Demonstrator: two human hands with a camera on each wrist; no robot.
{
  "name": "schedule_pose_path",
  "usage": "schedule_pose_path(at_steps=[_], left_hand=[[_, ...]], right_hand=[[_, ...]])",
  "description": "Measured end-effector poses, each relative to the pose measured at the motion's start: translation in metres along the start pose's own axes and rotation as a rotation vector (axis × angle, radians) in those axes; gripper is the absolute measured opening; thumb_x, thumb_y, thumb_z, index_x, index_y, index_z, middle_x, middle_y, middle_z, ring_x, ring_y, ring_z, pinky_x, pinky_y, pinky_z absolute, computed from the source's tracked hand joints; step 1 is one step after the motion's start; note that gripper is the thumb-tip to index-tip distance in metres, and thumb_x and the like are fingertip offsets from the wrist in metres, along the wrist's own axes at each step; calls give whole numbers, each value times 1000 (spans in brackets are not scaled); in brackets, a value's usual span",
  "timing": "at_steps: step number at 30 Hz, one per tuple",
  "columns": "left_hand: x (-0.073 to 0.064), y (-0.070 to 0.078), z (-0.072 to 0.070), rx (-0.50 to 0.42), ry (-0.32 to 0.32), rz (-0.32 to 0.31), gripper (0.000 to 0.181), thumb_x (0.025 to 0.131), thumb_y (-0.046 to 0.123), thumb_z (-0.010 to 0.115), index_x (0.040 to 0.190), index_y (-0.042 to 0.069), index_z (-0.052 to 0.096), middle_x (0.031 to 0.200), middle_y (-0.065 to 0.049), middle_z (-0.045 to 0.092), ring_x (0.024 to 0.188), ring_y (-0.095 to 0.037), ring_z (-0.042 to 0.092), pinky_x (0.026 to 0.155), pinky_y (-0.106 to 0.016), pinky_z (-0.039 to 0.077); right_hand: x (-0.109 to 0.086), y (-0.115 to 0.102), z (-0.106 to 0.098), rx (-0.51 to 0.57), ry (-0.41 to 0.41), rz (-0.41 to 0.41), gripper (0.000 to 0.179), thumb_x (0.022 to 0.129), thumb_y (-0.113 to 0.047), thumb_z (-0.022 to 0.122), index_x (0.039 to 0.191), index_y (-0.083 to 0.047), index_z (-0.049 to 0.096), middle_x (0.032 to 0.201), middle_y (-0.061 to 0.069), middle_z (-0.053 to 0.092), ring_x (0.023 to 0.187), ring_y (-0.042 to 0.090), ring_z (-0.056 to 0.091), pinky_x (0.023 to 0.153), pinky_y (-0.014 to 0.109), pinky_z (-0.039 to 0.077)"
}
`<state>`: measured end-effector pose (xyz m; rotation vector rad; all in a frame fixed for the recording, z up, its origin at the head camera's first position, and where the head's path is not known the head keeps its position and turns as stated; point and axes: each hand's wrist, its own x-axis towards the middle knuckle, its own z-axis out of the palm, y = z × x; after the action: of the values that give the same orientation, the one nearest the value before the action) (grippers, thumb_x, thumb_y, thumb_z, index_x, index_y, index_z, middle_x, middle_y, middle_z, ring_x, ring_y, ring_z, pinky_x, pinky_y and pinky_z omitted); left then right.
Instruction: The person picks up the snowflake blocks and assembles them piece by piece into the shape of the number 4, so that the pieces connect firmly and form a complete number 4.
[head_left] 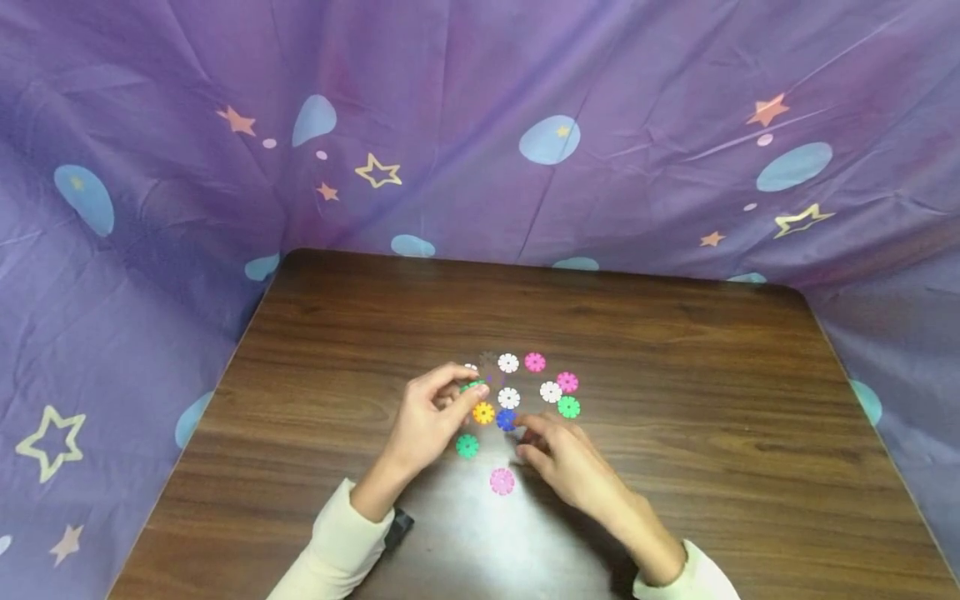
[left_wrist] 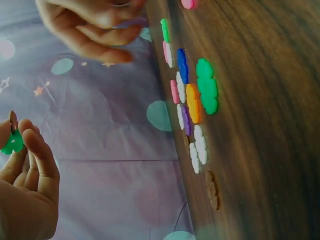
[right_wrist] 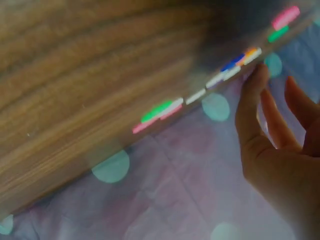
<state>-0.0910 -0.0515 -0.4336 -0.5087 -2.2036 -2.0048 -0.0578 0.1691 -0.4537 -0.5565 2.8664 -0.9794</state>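
My left hand [head_left: 429,419] pinches a green notched plastic disc [left_wrist: 13,143] between thumb and fingers, above the table. A brown disc [left_wrist: 13,121] stands up against the green one at the fingertips. My right hand [head_left: 567,460] hovers to the right with nothing in it, thumb and fingers apart. Its fingertips come close to the blue disc [head_left: 506,419] in the head view. Around the hands lie an orange disc [head_left: 483,413], a darker green disc [head_left: 467,447] and a light pink disc [head_left: 502,482]. White discs [head_left: 508,398] lie just beyond the blue one.
Farther right on the wooden table [head_left: 712,433] are a bright green disc [head_left: 569,407] and magenta discs [head_left: 535,362]. A purple disc [left_wrist: 186,120] and a brown one [left_wrist: 213,190] show in the left wrist view. Purple patterned cloth [head_left: 465,100] hangs behind the table.
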Motion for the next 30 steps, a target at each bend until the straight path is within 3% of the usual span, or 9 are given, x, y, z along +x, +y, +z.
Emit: schedule_pose_path(at_steps=[5,13,19,22,30], left_hand=[[-2,3,2,62,6,22,14,90,8,78,103,4,75,81,-12,69,60,-4,55,51,-19,48],[-2,5,6,63,-9,57,13,90,9,78,102,4,75,87,-13,73,64,-2,57,56,-20,52],[-1,6,7,73,-11,47,13,90,9,79,101,5,75,89,-10,74,64,-3,58,56,-20,52],[-1,5,7,76,-6,53,13,90,9,79,101,5,75,89,-11,74,65,-2,58,57,-21,53],[0,2,7,86,11,64,13,90,11,79,102,6,76,89,-10,74,65,-3,58,58,-22,54]], right_hand=[[-4,0,14,-113,-78,8,36,86,-15,81,121,-9,73,96,4,71,78,11,64,68,27,56],[-5,-5,22,-195,-128,-18,44,83,-23,84,124,-10,71,100,0,65,78,10,57,64,26,51],[-6,-7,28,-239,-68,-105,21,80,-12,85,97,-14,73,90,-3,61,76,11,57,62,25,50],[-6,-7,30,-259,-32,-134,19,77,-7,84,84,-15,68,86,-4,60,79,12,56,65,27,51],[-5,-6,29,-219,-3,-103,24,75,-1,81,78,-16,62,77,-8,59,83,12,51,74,30,47]])
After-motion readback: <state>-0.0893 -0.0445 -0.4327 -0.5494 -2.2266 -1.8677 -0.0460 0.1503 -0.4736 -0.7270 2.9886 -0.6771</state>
